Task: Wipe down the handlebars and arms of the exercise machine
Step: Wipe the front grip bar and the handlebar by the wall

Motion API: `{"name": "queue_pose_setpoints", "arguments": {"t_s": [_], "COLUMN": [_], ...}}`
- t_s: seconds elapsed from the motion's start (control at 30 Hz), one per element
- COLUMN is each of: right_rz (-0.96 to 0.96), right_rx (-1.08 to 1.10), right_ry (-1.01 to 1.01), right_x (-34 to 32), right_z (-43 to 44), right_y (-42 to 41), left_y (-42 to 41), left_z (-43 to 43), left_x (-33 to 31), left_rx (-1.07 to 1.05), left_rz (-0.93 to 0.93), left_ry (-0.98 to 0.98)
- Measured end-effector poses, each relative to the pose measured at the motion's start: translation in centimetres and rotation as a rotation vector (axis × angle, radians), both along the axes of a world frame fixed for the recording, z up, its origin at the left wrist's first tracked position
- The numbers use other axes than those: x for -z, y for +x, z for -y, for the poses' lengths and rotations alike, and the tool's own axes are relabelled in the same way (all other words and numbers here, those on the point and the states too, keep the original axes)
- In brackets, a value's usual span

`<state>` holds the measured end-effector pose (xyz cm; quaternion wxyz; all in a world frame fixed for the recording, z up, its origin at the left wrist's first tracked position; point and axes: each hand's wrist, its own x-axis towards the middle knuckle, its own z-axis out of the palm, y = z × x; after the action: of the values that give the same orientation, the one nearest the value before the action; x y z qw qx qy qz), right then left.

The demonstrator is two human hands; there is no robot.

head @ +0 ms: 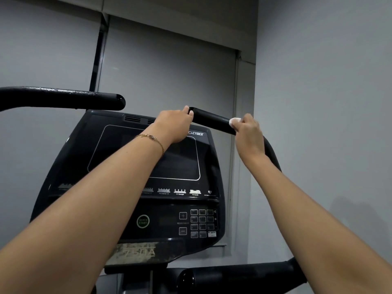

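Observation:
The exercise machine's right upper handlebar (212,119) is a black padded bar slanting down to the right. My left hand (174,124) grips its free end, thumb and fingers curled round the tip. My right hand (248,136) wraps round the bar further down and presses a small white wipe (234,120) against it; most of the wipe is hidden under the fingers. The left upper handlebar (63,98) is a black bar at the left with wet streaks on top.
The black console (148,158) with a dark screen and keypad (201,222) stands below the hands. A lower fixed black handle (233,276) crosses the bottom right. Grey walls and a grey blind are behind the machine.

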<state>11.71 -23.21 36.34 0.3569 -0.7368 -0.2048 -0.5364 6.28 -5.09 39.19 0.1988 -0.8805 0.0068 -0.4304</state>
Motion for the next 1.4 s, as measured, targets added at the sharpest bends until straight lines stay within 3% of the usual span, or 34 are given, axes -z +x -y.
{"name": "queue_pose_setpoints", "arguments": {"t_s": [0.2,0.27,0.43,0.6,0.73,0.8,0.87,0.97,1.07,1.13,1.3,1.4], "right_rz": [-0.093,-0.091,0.106,-0.027,0.115,0.133,0.026,-0.412,-0.494,-0.468,-0.546,-0.544], "right_rx": [0.099,0.092,0.235,0.197,0.228,0.075,-0.244,-0.89,-1.263,-1.361,-1.443,-1.439], "right_ry": [0.115,0.027,-0.103,0.052,-0.146,0.024,0.313,1.051,1.474,1.564,1.431,1.5], "right_x": [-1.9,-1.6,0.5,-1.1,0.9,1.5,2.7,3.6,2.2,1.0,1.1,0.7], "right_z": [1.5,0.8,2.6,1.9,2.7,2.3,0.5,-1.6,-1.6,-2.2,-4.4,-3.7], "right_y": [1.7,1.9,2.0,2.2,1.4,0.9,0.9,1.2,1.6,1.6,0.7,0.9], "left_y": [0.2,0.2,0.1,0.6,0.2,0.2,0.1,-0.1,0.0,0.0,-0.5,-0.4], "left_z": [0.2,0.2,0.0,-0.1,-0.1,-0.1,0.0,0.1,-0.2,-0.2,-0.3,-0.3], "left_x": [-0.2,-0.2,0.1,0.2,0.2,0.2,0.0,-0.2,-0.1,-0.1,-0.2,-0.1], "left_rx": [-0.007,-0.004,0.012,0.014,0.022,0.02,0.018,0.017,0.023,0.025,0.02,0.011], "left_rz": [0.008,0.002,-0.018,-0.01,-0.021,-0.027,-0.028,-0.037,-0.04,-0.041,-0.045,-0.039], "left_ry": [0.006,0.0,-0.02,-0.028,-0.033,-0.029,-0.023,-0.014,-0.007,-0.003,0.005,0.019]}}
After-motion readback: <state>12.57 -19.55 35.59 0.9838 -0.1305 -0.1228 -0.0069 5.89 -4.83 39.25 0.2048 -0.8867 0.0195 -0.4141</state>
